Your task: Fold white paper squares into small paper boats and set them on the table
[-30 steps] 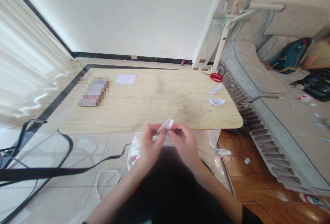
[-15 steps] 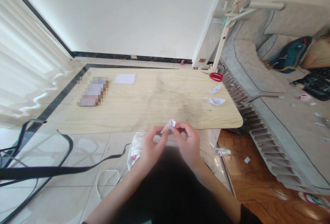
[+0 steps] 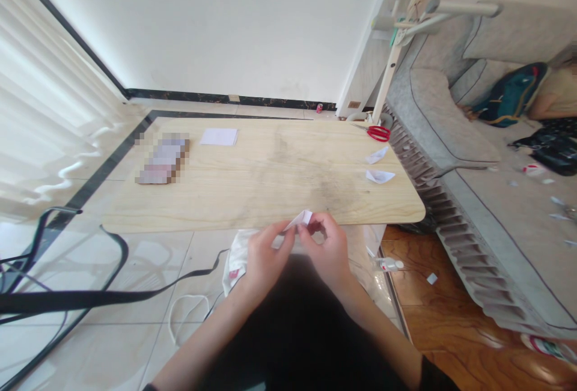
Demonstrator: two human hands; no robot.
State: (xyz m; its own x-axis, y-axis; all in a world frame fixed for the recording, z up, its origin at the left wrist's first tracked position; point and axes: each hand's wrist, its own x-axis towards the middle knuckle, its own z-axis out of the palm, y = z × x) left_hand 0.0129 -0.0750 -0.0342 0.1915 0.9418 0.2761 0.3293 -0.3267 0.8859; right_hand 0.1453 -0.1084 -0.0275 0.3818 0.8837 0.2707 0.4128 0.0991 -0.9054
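Note:
Both my hands pinch a small folded white paper piece (image 3: 301, 220) just in front of the near edge of the light wooden table (image 3: 270, 181). My left hand (image 3: 264, 259) grips its lower left side with thumb and fingers closed. My right hand (image 3: 327, 250) holds its right side, fingers curled over it. Two folded white paper shapes (image 3: 379, 176) (image 3: 376, 155) lie near the table's right edge. Red-handled scissors (image 3: 377, 133) rest at the far right corner. A white paper sheet (image 3: 219, 137) lies at the far left, beside a blurred stack (image 3: 162, 160).
A grey sofa (image 3: 451, 133) runs along the right, with a person seated at its far end (image 3: 556, 93) beside a teal bag (image 3: 509, 96). Paper scraps dot the sofa seat. Black straps (image 3: 67, 301) cross the tiled floor at left. A white bag (image 3: 234, 262) lies under my hands.
My hands with the paper have shifted slightly right and a little lower. The fingers have reworked their pinch on the paper.

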